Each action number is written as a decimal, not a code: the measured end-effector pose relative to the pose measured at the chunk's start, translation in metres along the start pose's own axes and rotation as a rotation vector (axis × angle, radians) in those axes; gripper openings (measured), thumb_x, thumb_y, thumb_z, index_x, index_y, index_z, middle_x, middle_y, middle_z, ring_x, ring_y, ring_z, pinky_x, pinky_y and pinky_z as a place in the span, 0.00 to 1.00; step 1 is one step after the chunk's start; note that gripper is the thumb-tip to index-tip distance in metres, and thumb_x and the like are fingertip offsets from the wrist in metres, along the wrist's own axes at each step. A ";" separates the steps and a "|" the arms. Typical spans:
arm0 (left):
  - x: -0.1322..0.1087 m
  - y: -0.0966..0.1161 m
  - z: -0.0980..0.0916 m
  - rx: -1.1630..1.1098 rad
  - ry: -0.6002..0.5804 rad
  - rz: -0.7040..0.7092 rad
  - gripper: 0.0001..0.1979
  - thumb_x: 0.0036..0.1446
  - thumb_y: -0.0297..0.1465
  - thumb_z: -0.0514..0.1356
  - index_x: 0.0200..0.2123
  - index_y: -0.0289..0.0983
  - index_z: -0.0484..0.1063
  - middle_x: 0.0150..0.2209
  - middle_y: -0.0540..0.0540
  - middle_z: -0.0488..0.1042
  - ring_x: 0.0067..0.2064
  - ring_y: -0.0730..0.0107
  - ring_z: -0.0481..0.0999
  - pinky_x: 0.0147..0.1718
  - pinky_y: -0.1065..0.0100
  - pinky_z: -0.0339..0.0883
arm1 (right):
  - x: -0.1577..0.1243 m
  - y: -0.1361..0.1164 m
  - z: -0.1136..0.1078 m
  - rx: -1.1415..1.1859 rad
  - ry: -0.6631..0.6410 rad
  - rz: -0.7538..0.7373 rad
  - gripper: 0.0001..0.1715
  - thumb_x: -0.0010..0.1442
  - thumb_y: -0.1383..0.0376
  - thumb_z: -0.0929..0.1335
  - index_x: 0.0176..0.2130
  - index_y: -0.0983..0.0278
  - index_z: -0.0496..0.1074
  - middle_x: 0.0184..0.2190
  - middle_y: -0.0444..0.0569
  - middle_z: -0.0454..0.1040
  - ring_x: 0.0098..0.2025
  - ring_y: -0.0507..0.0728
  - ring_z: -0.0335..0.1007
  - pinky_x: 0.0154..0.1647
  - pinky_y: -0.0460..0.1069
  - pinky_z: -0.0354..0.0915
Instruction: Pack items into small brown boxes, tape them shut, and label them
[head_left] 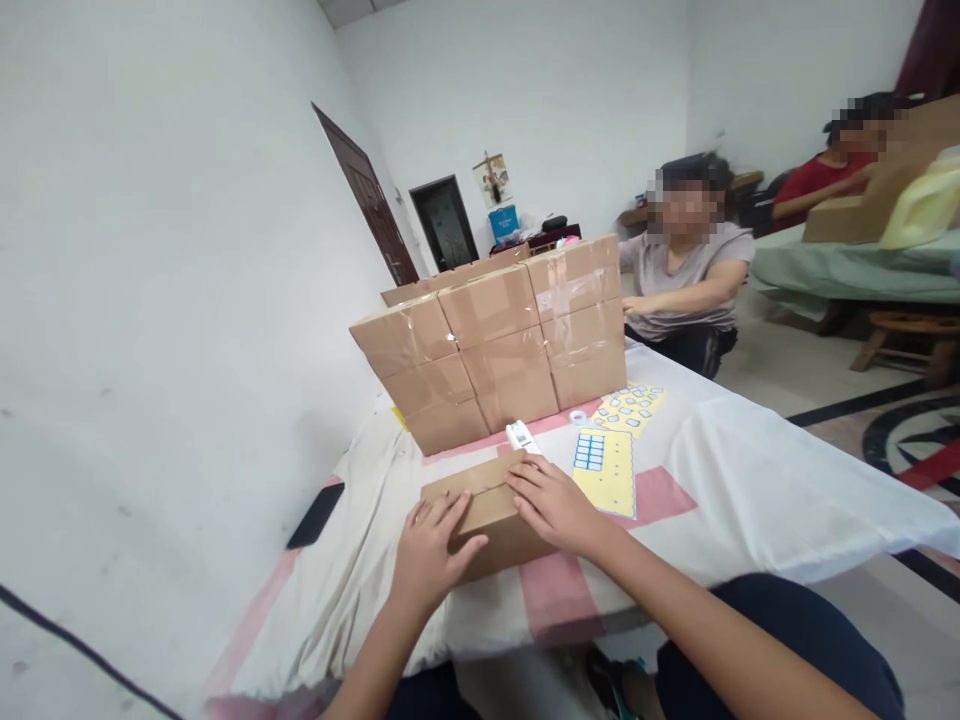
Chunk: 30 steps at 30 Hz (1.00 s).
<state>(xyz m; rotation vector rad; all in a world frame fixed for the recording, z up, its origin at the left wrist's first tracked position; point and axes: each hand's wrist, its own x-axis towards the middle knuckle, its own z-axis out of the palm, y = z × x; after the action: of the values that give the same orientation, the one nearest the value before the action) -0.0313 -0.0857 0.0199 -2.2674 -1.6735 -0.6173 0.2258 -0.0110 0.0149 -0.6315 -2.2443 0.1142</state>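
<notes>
A small brown cardboard box (pixel 502 545) lies on the cloth-covered table right before me, its top flaps meeting along a seam. My left hand (pixel 435 545) rests on the box's left end, fingers spread over the top and thumb on the near side. On the right end of the top lies my right hand (pixel 551 500), its fingers stretched flat near the seam. Just behind the box is a small white object (pixel 519 436). A ring of clear tape (pixel 577 417) sits nearby, beside a yellow sheet (pixel 613 470) with blue drawn shapes.
Stacked taped cardboard boxes (pixel 502 355) form a wall across the table. A black phone-like slab (pixel 316 516) lies at the left edge by the wall. Another yellow sheet (pixel 634 405) is farther back. A person (pixel 694 270) crouches behind the boxes; another person (pixel 821 185) is at a far table.
</notes>
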 end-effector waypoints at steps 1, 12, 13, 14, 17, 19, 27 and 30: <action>0.002 0.005 -0.001 0.032 0.011 0.008 0.29 0.62 0.48 0.62 0.63 0.44 0.70 0.55 0.39 0.78 0.57 0.49 0.76 0.59 0.45 0.65 | 0.000 -0.002 0.002 -0.018 0.014 -0.010 0.21 0.71 0.65 0.62 0.59 0.66 0.73 0.54 0.57 0.75 0.60 0.67 0.62 0.63 0.65 0.65; 0.011 0.007 0.006 0.065 -0.191 -0.022 0.41 0.54 0.44 0.69 0.68 0.39 0.63 0.70 0.39 0.62 0.70 0.46 0.62 0.67 0.42 0.59 | -0.007 0.011 0.012 0.129 0.102 -0.003 0.23 0.70 0.59 0.62 0.59 0.65 0.69 0.55 0.59 0.73 0.58 0.67 0.63 0.61 0.64 0.63; 0.010 0.008 0.006 0.070 -0.210 -0.027 0.41 0.55 0.43 0.69 0.68 0.38 0.61 0.70 0.40 0.61 0.71 0.47 0.60 0.68 0.42 0.57 | -0.004 0.020 0.013 0.198 0.170 0.059 0.22 0.71 0.59 0.60 0.58 0.65 0.69 0.55 0.59 0.73 0.58 0.66 0.64 0.61 0.63 0.62; 0.009 0.009 0.005 0.073 -0.220 -0.033 0.41 0.56 0.42 0.68 0.69 0.38 0.61 0.71 0.40 0.60 0.72 0.47 0.59 0.68 0.42 0.56 | 0.000 0.032 0.014 0.266 0.235 0.174 0.21 0.71 0.59 0.58 0.56 0.64 0.70 0.55 0.59 0.73 0.58 0.64 0.65 0.61 0.61 0.62; 0.005 0.009 0.004 0.080 -0.204 -0.039 0.40 0.56 0.43 0.68 0.69 0.40 0.60 0.71 0.41 0.59 0.72 0.48 0.59 0.68 0.42 0.57 | 0.020 0.070 0.019 0.406 0.243 0.661 0.18 0.70 0.61 0.58 0.44 0.64 0.73 0.47 0.54 0.76 0.52 0.61 0.69 0.57 0.55 0.63; 0.000 0.006 0.005 0.093 -0.162 -0.037 0.40 0.56 0.43 0.68 0.69 0.41 0.60 0.71 0.41 0.60 0.71 0.47 0.60 0.67 0.42 0.59 | 0.035 0.093 0.027 0.449 0.131 0.835 0.13 0.66 0.63 0.61 0.37 0.64 0.73 0.38 0.51 0.77 0.43 0.59 0.72 0.48 0.52 0.66; -0.020 -0.019 0.012 0.157 -0.046 0.032 0.42 0.58 0.45 0.66 0.71 0.46 0.54 0.69 0.41 0.63 0.68 0.48 0.65 0.64 0.45 0.64 | 0.068 0.140 0.068 0.530 -0.038 1.120 0.10 0.59 0.65 0.68 0.26 0.65 0.69 0.15 0.41 0.62 0.20 0.52 0.61 0.23 0.46 0.55; -0.020 -0.017 0.010 0.156 -0.043 0.026 0.42 0.59 0.46 0.65 0.72 0.47 0.52 0.69 0.41 0.63 0.68 0.47 0.65 0.64 0.45 0.64 | 0.068 0.149 0.074 0.579 -0.061 1.197 0.11 0.57 0.66 0.71 0.26 0.64 0.68 0.12 0.39 0.59 0.17 0.50 0.56 0.19 0.45 0.50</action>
<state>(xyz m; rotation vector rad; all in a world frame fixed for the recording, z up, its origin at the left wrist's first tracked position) -0.0504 -0.0930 0.0008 -2.2022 -1.6477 -0.4195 0.1941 0.1597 -0.0308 -1.5200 -1.4580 1.3048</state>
